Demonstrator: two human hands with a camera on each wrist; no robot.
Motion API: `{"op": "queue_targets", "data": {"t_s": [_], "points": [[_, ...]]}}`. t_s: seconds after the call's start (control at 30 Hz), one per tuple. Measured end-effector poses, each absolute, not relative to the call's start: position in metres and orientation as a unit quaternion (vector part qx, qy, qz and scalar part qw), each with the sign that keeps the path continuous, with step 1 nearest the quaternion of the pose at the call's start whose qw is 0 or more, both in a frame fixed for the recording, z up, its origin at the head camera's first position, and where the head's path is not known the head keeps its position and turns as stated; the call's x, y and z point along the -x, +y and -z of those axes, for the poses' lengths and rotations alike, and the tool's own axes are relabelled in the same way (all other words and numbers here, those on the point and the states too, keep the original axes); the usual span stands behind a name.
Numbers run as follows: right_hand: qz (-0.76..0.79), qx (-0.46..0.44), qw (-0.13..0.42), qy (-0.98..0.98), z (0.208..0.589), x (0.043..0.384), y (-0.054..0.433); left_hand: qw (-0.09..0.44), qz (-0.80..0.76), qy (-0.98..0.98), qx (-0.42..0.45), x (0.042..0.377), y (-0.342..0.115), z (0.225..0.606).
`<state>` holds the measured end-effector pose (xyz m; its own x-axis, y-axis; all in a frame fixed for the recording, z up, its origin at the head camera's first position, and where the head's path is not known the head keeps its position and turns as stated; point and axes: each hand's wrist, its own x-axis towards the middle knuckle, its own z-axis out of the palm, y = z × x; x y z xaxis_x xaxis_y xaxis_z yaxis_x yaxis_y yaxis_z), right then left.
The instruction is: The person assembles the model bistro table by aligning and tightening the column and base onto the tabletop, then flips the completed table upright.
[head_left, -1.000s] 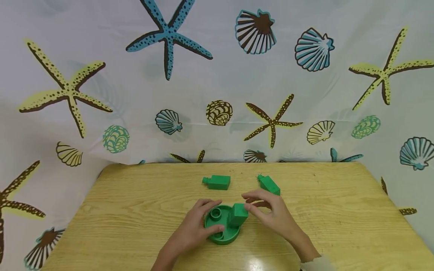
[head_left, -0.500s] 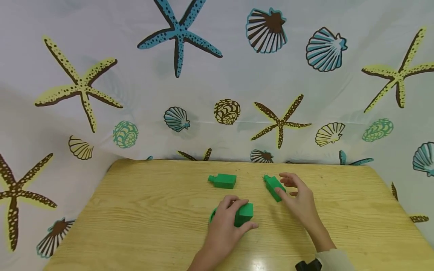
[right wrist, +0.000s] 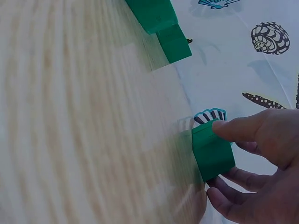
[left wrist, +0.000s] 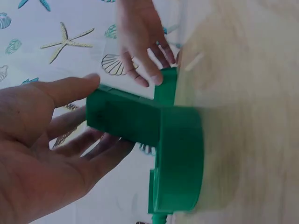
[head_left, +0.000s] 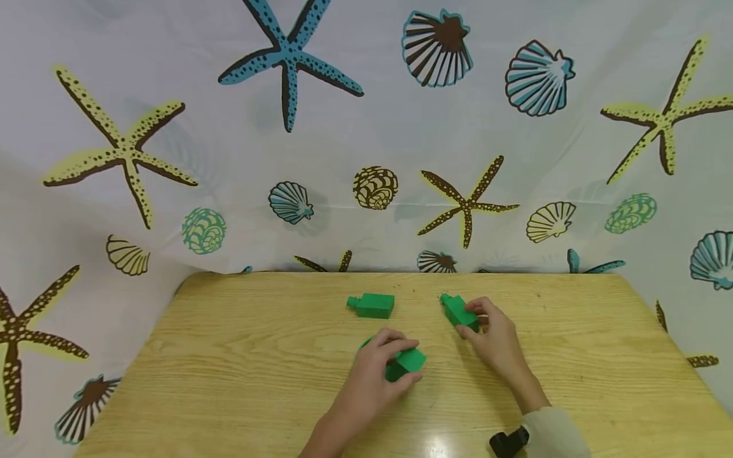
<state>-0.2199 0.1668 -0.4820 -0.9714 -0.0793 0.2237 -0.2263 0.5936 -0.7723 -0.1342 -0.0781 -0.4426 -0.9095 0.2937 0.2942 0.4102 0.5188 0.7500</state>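
A green rectangular block (head_left: 412, 360) stands in a shallow round green base (left wrist: 182, 158), leaning a little. My left hand (head_left: 369, 375) grips that block between thumb and fingers and hides most of the base from the head view. On the table to the right lies a green bottle-shaped block (head_left: 458, 312) with a narrow neck pointing away from me. The thumb and fingers of my right hand (head_left: 498, 340) hold the wide end of it; the right wrist view shows its end face (right wrist: 212, 151) between them.
Another green bottle-shaped block (head_left: 375, 306) lies behind the base, neck to the left. Behind the wooden table (head_left: 258, 356) hangs a white cloth (head_left: 332, 146) printed with starfish and shells. A black device (head_left: 508, 441) sits by the right sleeve.
My right hand has left the upright block and moved to the bottle-shaped block on the right, taking hold of it. My left hand has shifted from the base's rim onto the upright block, which has turned.
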Motion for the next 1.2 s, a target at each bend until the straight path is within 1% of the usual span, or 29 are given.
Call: {"op": "queue_targets", "data": {"t_s": [0.13,0.23,0.5,0.6,0.83,1.0,1.2], "points": [[-0.445,-0.082,0.082,-0.888,0.483,0.221,0.168,-0.003,0.457,-0.859,0.231,0.137,-0.095,0.437],[-0.450,-0.086,0.081,-0.885,0.485,0.222,0.168,-0.040,0.464,-0.853,0.236,0.138,-0.107,0.436],[-0.475,-0.068,0.079,-0.874,0.483,0.218,0.169,-0.088,0.461,-0.840,0.274,0.142,-0.136,0.426],[-0.480,-0.062,0.082,-0.871,0.479,0.216,0.169,-0.079,0.466,-0.840,0.267,0.142,-0.139,0.425],[-0.497,-0.062,0.090,-0.861,0.467,0.209,0.169,-0.017,0.443,-0.870,0.216,0.144,-0.127,0.430],[-0.509,-0.064,0.104,-0.852,0.461,0.204,0.170,-0.007,0.452,-0.872,0.189,0.144,-0.127,0.430],[-0.509,-0.068,0.103,-0.852,0.459,0.200,0.171,0.011,0.469,-0.863,0.185,0.143,-0.131,0.433]]}}
